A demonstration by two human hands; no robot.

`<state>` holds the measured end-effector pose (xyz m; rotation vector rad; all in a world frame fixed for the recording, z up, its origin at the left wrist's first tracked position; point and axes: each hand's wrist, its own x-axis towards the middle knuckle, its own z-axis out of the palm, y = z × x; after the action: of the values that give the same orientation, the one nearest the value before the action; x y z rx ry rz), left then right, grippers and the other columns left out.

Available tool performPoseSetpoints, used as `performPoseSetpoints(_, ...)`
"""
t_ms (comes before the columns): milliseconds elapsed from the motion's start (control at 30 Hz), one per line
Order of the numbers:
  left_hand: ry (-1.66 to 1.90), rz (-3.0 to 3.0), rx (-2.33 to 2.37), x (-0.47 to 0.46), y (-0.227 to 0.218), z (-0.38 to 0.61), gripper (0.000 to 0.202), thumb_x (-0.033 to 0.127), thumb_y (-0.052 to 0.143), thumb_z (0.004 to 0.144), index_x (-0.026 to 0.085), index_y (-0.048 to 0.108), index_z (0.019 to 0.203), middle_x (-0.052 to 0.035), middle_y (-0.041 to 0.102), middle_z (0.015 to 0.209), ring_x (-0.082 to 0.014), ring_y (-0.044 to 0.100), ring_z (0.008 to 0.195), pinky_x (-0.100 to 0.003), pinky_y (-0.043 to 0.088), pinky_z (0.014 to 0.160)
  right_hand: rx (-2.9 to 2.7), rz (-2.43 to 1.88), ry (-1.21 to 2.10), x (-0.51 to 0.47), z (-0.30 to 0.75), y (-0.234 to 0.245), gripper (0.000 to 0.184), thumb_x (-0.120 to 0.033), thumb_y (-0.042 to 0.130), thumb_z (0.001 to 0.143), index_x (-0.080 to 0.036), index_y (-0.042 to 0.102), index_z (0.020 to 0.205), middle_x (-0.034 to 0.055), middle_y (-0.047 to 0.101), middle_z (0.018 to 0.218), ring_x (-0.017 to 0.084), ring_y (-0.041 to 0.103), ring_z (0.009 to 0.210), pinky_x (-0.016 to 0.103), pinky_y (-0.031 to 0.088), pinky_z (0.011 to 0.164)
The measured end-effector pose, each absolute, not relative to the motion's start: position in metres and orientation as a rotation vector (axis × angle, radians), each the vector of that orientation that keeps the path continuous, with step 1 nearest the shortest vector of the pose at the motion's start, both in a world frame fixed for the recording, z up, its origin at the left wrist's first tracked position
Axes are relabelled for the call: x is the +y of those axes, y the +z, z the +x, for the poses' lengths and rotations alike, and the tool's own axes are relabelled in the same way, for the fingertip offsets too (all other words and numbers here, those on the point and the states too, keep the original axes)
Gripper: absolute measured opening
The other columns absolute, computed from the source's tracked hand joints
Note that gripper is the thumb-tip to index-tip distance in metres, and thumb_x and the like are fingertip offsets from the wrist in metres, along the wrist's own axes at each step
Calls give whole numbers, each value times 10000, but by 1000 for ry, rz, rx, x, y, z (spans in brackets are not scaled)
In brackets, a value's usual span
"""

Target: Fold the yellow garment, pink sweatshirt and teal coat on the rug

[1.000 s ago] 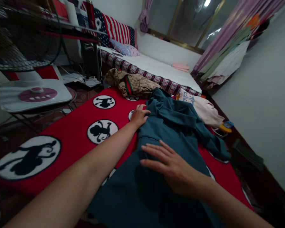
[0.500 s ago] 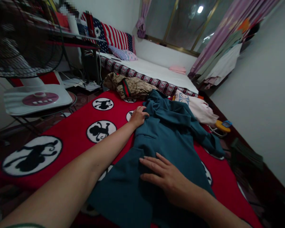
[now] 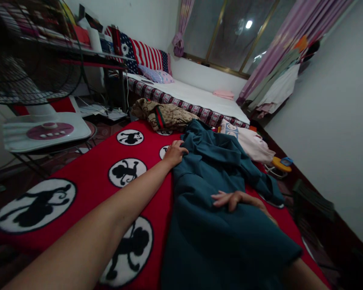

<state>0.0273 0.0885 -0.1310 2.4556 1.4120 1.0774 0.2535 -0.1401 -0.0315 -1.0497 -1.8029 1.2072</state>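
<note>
A dark teal coat (image 3: pixel 199 189) lies spread on a red blanket with monkey prints, sleeves bunched toward the far end. At its left edge, my left hand (image 3: pixel 174 154) has its fingers curled over the cloth, gripping it. My right hand (image 3: pixel 240 199) is over the coat's middle with fingers apart, pointing left. A lower panel of the coat is draped over my right wrist and forearm, hiding part of them.
The red blanket (image 3: pixel 87 177) covers the bed. A brown patterned cloth (image 3: pixel 169 114) and a pale garment (image 3: pixel 252 143) lie beyond the coat. A fan (image 3: pixel 45 117) stands at left, a yellow stool (image 3: pixel 281 164) at right, and a white-covered bed (image 3: pixel 196 94) by the window.
My right hand has moved right and turned, carrying the coat's lower left panel over toward the right. More blanket shows at left. My left hand stays at the coat's edge.
</note>
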Motion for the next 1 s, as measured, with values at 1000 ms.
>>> performPoseSetpoints(1000, 1071, 2398, 1252, 65, -103, 41, 316, 223, 608, 841, 183, 684, 1145, -97, 566, 1307, -236, 550, 1195, -358, 444, 1042, -1779, -1513, 1138, -44, 218, -83, 336, -339, 571, 777, -163, 705, 1030, 48, 712, 867, 168, 636, 635, 357, 537, 718)
